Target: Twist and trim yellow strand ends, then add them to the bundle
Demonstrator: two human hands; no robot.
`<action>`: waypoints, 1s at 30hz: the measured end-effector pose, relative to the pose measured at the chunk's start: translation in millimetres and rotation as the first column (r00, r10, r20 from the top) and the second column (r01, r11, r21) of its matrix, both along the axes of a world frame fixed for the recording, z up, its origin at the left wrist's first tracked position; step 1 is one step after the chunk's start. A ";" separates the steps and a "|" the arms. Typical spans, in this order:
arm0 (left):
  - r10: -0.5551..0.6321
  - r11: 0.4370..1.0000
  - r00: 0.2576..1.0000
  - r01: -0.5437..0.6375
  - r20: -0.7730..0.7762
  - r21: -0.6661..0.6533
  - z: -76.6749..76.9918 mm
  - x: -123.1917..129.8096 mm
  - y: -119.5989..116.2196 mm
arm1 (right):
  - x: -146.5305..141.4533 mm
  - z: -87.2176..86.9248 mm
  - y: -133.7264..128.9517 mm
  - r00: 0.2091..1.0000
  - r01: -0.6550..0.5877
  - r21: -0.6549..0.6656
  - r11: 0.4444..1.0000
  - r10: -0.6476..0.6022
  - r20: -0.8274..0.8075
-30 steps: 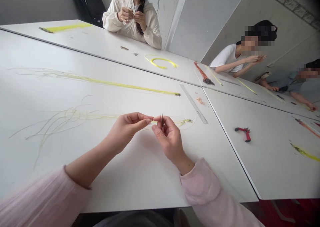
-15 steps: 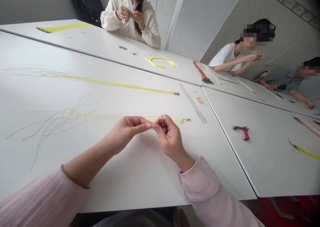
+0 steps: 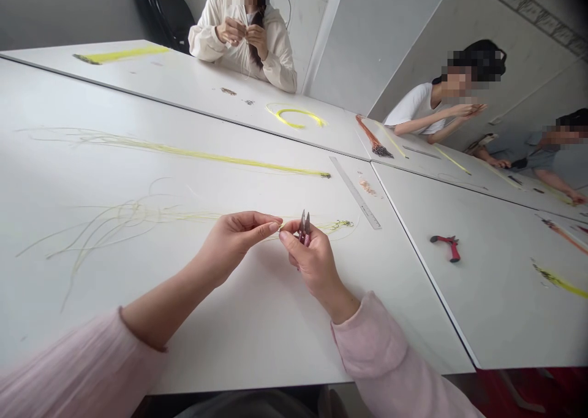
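Note:
Above the near edge of the white table [image 3: 220, 344], my left hand [image 3: 239, 243] is closed in a pinch, thumb on forefinger, on a tiny yellowish piece that looks like fishing line with a small hook. My right hand [image 3: 315, 255] is also closed, its thumb and fingertip meeting the left fingertips. Thread snips [image 3: 303, 227] sit in my right palm, blades pointing up and apart. Behind my hands lies a loose bundle of pale yellow line [image 3: 184, 214], with small dark hooks [image 3: 342, 224] at its right end. My fingers hide most of the pinched piece.
Farther back lies another yellow line bundle [image 3: 220, 159]. A clear ruler [image 3: 356, 192] and small orange bits [image 3: 367, 187] are to its right. Red-handled pliers [image 3: 449, 246] rest on the right table. Across sit a person in a cream jacket [image 3: 275, 56] and two others.
The snips have turned in my right hand, so both blades now show upright and parted. My hands stay pinched together at nearly the same spot. The view has shifted slightly.

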State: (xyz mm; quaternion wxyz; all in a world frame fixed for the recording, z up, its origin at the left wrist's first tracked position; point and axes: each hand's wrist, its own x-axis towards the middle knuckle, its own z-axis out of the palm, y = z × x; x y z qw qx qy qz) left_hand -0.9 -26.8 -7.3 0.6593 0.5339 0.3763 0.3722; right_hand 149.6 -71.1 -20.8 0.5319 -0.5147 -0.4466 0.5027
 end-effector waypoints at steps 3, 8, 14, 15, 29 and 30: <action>-0.015 1.000 1.000 0.015 0.001 0.015 0.8 0.6 -1.0 | -1.7 0.9 0.2 1.000 0.010 0.002 1.000 -0.010 0.005; -0.011 1.000 1.000 0.011 -0.019 0.006 0.0 1.4 -1.4 | -2.4 2.7 0.1 0.996 0.040 0.017 0.999 -0.042 0.082; -0.003 0.999 0.999 0.005 -0.053 0.038 -0.5 -0.2 -0.8 | -4.5 1.2 -1.4 0.973 0.017 0.061 0.998 -0.031 0.231; -0.001 0.999 0.998 0.004 -0.056 0.041 -0.3 -0.6 -0.6 | -4.2 1.1 -1.7 0.967 -0.008 0.066 0.998 -0.009 0.254; -0.036 0.997 0.995 0.042 0.092 -0.070 -4.0 -1.2 1.4 | -4.0 2.2 -7.9 0.917 -0.225 0.118 0.967 0.169 0.362; -0.036 0.997 0.995 0.042 0.088 -0.068 -4.4 -1.3 1.7 | -4.0 2.1 -7.9 0.917 -0.230 0.119 0.966 0.174 0.360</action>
